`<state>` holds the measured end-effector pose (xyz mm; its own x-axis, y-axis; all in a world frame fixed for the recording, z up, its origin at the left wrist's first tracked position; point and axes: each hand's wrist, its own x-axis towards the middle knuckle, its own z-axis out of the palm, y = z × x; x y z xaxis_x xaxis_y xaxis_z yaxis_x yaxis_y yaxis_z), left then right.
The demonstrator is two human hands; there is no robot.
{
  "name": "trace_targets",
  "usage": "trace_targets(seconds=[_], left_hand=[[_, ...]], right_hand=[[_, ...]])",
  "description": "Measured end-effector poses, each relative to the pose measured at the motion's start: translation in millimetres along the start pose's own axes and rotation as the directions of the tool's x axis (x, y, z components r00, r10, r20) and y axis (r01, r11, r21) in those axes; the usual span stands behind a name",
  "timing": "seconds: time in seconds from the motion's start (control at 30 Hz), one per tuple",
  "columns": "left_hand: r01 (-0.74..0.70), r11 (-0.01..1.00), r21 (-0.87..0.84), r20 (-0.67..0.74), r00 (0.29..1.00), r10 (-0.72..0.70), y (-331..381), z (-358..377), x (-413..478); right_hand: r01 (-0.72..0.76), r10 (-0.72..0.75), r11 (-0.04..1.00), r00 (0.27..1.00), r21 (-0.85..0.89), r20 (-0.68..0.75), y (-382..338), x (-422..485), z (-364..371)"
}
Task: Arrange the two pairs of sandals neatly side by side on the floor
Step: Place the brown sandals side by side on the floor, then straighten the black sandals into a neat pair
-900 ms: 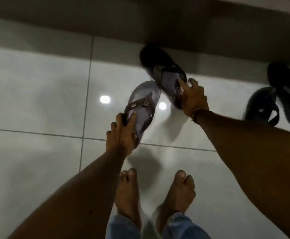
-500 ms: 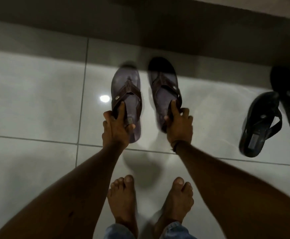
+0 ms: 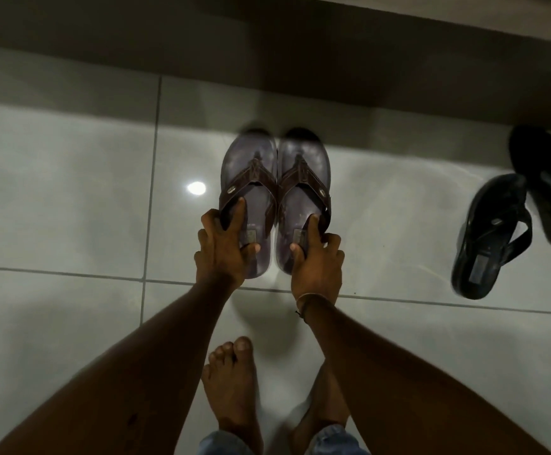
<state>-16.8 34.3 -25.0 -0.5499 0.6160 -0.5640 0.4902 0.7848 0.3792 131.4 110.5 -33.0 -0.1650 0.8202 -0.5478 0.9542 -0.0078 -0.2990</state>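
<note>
Glossy pale tile floor (image 3: 70, 198) with dark grout lines and a bright lamp reflection. Brown pair at centre, toes pointing away, inner edges touching: left brown sandal (image 3: 251, 178) gripped at the heel by left hand (image 3: 223, 249), right brown sandal (image 3: 303, 178) gripped likewise by right hand (image 3: 316, 261). Dusty purplish footbeds, brown Y-straps. Black sandals (image 3: 493, 234) far right, skewed, overlapping.

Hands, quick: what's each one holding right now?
Left hand: closed on the left brown sandal at its heel end.
Right hand: closed on the right brown sandal at its heel end.
</note>
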Motion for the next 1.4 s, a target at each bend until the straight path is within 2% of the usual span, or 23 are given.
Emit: trace_targets(seconds=[0.1,0.17,0.23,0.3,0.4,0.5,0.63,0.73,0.8,0.87,0.93,1.07,1.2,1.4], left_hand=[[0.002,0.999,0.041,-0.027,1.0,-0.001,2,-8,-2],[0.028,1.0,-0.007,-0.118,0.993,-0.029,7,-17,-15],[0.04,0.997,-0.062,-0.216,0.975,-0.053,21,-24,-41],[0.002,0.998,-0.06,-0.231,0.973,-0.016,37,-24,-72],[-0.199,0.98,-0.002,-0.122,0.973,0.197,98,-5,-120],[-0.316,0.947,-0.051,0.014,0.948,0.317,175,34,-146],[-0.325,0.945,-0.043,0.184,0.927,0.328,281,117,-137],[-0.252,0.965,-0.076,0.235,0.936,0.263,343,175,-113],[-0.223,0.974,-0.045,0.242,0.943,0.227,372,204,-99],[-0.236,0.97,0.061,0.232,0.948,0.216,384,224,-88],[-0.233,0.966,0.114,0.235,0.951,0.201,386,239,-79],[-0.178,0.984,0.027,0.218,0.961,0.168,394,249,-68],[-0.072,0.994,-0.083,0.155,0.984,0.084,423,250,-60],[-0.104,0.995,0.003,0.141,0.985,0.102,450,257,-59]], right_hand=[[-0.011,0.011,1.0,1.0,-0.01,0.007,-3,-7,-6],[-0.021,0.021,1.0,1.0,0.005,-0.007,2,-19,-18],[-0.049,0.05,0.999,0.998,0.017,-0.028,23,-36,-45],[-0.06,0.06,0.998,0.998,-0.007,-0.025,57,-55,-77],[-0.158,0.155,0.977,0.987,-0.142,-0.029,141,-65,-148],[-0.21,0.189,0.962,0.973,-0.174,-0.129,217,-31,-218],[-0.182,0.125,0.967,0.949,-0.181,-0.289,307,75,-290],[-0.106,0.052,0.97,0.969,-0.217,-0.242,358,156,-324],[-0.011,-0.02,0.975,0.99,-0.224,-0.137,381,197,-334],[0.084,-0.103,0.964,0.993,-0.254,-0.064,390,220,-333],[0.133,-0.157,0.947,0.986,-0.291,-0.06,397,226,-325],[0.057,-0.094,0.973,0.983,-0.223,-0.157,406,205,-306],[-0.043,0.023,0.991,0.987,-0.123,-0.162,404,178,-290],[-0.097,0.088,0.994,0.984,-0.051,-0.152,390,161,-278]])
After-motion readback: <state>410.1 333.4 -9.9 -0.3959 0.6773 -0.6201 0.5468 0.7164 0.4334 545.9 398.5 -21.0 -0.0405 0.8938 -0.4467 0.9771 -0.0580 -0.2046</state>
